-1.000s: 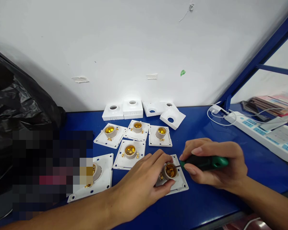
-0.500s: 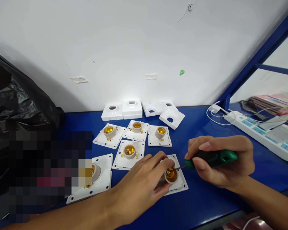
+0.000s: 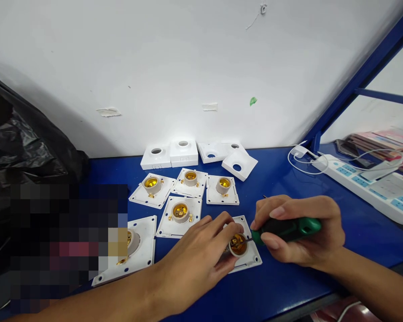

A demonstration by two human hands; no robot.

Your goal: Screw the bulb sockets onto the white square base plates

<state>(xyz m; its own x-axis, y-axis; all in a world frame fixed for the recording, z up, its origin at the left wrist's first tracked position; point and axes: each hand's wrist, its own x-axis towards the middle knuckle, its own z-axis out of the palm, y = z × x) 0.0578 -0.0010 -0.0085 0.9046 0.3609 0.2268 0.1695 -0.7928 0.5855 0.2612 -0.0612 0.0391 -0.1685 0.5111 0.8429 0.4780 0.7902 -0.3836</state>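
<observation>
My left hand (image 3: 204,250) grips the round collar of a lamp socket (image 3: 239,245) on a square white base plate, which lies on the blue table. Its fingers curl round the collar's left side and hide part of it. In my right hand (image 3: 302,235) is a screwdriver (image 3: 285,229) with a green and black handle, held almost level. The screwdriver's thin shaft reaches left into the brass inside of the socket; its very tip is hard to make out. Just behind my left hand lies another socket plate (image 3: 180,212).
Several more socket plates (image 3: 223,184) lie behind. White square covers (image 3: 183,153) stand along the wall. A long power strip (image 3: 366,183) with cables runs along the right. A black plastic bag (image 3: 30,129) fills the left side.
My right hand has shifted left with the screwdriver, bringing its handle closer to the socket. My left hand keeps its grip on the socket.
</observation>
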